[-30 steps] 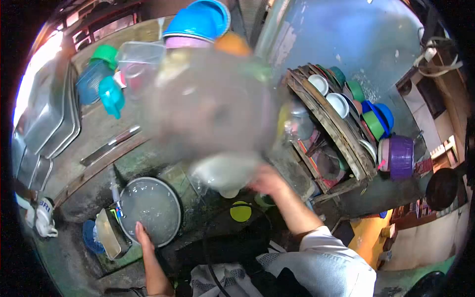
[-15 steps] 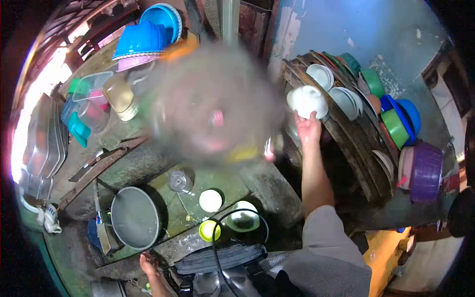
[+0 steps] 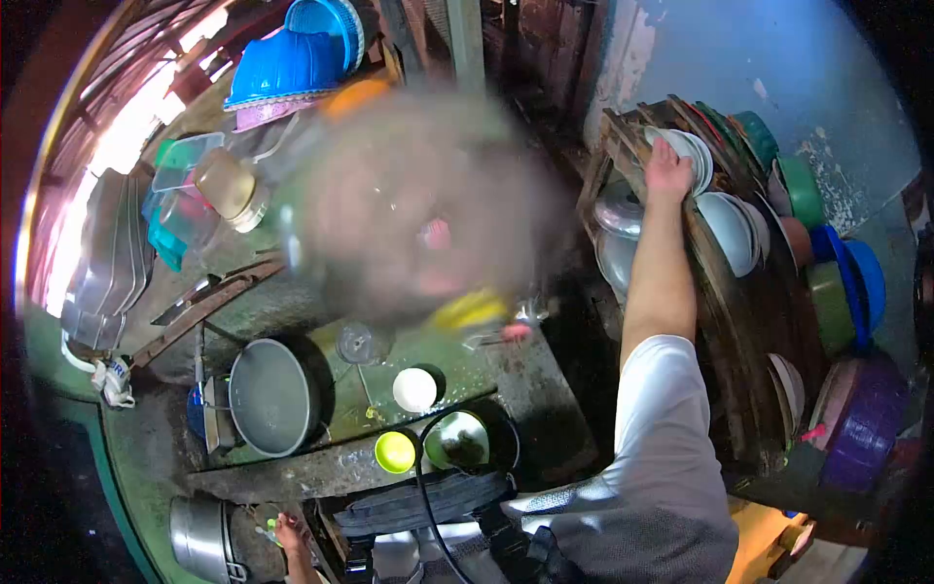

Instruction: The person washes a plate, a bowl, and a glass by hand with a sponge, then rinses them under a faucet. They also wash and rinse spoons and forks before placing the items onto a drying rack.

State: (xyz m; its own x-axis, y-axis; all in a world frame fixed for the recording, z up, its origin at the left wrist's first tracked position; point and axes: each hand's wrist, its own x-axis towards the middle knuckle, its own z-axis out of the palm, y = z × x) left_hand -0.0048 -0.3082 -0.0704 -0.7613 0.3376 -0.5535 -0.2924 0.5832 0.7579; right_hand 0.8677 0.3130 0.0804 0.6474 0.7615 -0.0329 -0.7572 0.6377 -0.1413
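Note:
Up at the wooden rack (image 3: 720, 302), my right hand (image 3: 669, 175) has its fingers against a white dish (image 3: 687, 148) that stands among other white plates in the upper slot. The thumb side and the dish's far edge are partly hidden. Below that slot, more white plates (image 3: 728, 234) lean in the rack. My left hand (image 3: 290, 531) is low at the bottom left, fingers apart and nothing visible in it, close to a metal pot (image 3: 199, 540). A white bowl (image 3: 414, 389) and a yellow-green bowl (image 3: 395, 452) are on the low wet surface in front of me.
A large grey basin (image 3: 270, 397) stands left of the white bowl. Blue tubs (image 3: 282, 68) and clear containers (image 3: 229, 185) are at the upper left. Coloured bowls and a purple basket (image 3: 866, 423) line the right side. A large blur covers the upper middle.
My right hand has moved up and right with the white dish, from the rack's edge into its upper slot. The view has shifted, and my left hand stays low.

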